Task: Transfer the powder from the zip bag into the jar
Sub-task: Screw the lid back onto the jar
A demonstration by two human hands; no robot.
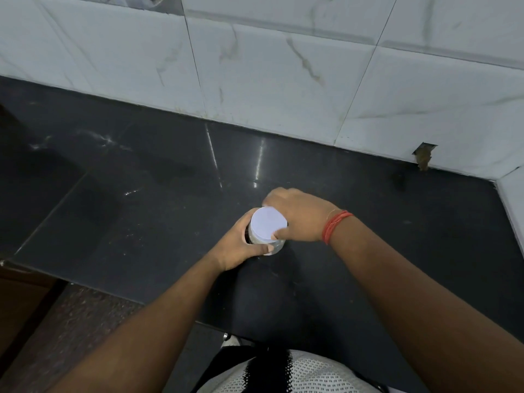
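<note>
A small clear jar (275,245) stands upright on the black counter (141,194), with a white round lid (267,224) on top. My left hand (241,245) wraps around the jar's body from the left. My right hand (297,215) grips the lid's rim from the right and from behind; red threads circle that wrist. The jar's contents are hidden behind the lid and my fingers. No zip bag is in view.
A white marble-tiled wall (283,80) runs along the back of the counter and turns a corner at the right. A small dark hole (424,156) sits at the wall's base, back right. The counter's front edge drops to a speckled floor (71,321) at the left.
</note>
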